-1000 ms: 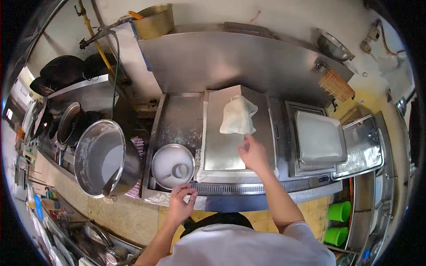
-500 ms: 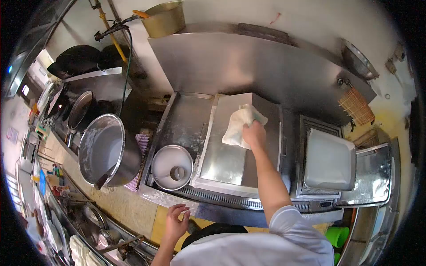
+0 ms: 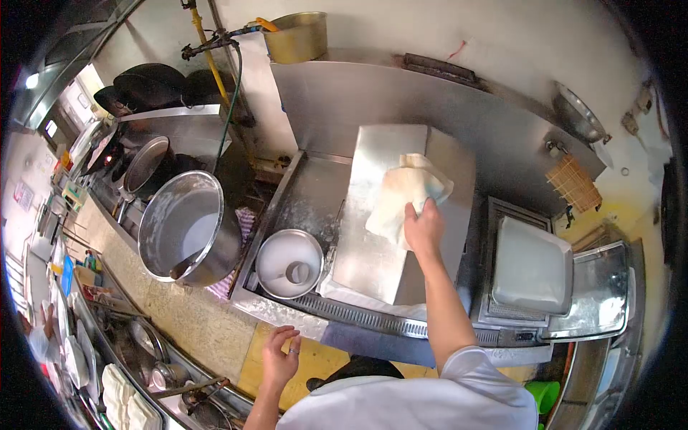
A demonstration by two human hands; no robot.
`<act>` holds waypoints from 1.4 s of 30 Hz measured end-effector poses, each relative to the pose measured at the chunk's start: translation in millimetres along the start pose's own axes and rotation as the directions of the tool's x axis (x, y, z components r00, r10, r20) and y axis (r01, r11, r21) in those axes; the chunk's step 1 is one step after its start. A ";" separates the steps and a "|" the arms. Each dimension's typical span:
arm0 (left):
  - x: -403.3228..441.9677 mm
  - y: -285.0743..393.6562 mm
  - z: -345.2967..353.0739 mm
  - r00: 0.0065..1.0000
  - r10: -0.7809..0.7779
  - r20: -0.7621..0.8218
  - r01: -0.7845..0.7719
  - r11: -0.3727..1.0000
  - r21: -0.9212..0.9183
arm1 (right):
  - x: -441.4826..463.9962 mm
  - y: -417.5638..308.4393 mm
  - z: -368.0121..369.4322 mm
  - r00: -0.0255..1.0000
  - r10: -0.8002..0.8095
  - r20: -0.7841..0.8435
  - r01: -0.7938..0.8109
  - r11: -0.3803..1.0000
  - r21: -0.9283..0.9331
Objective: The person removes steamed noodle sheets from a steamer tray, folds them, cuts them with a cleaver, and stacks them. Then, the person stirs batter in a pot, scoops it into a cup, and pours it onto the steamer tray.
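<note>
My right hand (image 3: 425, 228) is closed on a folded off-white cloth (image 3: 395, 204) on top of a boxy steel lid (image 3: 367, 236). Any handle under the cloth is hidden. The lid sits tilted above the steel counter unit, and some white cloth shows along its front edge. My left hand (image 3: 279, 356) hangs near the front edge, fingers loosely curled but apart, with nothing in it. Left of the lid stands a round steel bowl (image 3: 271, 252) of white liquid, with a small metal cup (image 3: 297, 271) inside.
A large steel pot (image 3: 228, 247) stands at left, with several woks (image 3: 150, 84) beyond. At right are a white tray (image 3: 534, 265) and a shiny metal tray (image 3: 591, 294). A brass-coloured pot (image 3: 297, 36) sits above the steel backsplash (image 3: 330, 93).
The steel lid has risen from the counter and tilted, with my right hand and the cloth moving along with it. The camera view has shifted slightly. My left hand stays low and free.
</note>
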State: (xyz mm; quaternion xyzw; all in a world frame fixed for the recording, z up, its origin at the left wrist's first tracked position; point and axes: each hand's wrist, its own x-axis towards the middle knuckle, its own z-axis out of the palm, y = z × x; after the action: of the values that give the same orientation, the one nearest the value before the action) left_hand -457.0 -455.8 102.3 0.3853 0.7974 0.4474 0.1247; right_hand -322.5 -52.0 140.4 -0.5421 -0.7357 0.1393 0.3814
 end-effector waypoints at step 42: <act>-462.0 -51.3 -252.7 0.051 -0.663 -0.747 0.371 0.707 -0.602 | -692.4 -482.5 -27.9 -0.429 -0.854 -0.294 0.209 -0.410 0.888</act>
State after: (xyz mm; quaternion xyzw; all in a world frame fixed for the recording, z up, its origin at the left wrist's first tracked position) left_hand -309.8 -962.8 137.0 -0.2914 0.7261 0.5996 -0.1684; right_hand -552.1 -863.9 173.4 0.5580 -0.7658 0.2797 0.1549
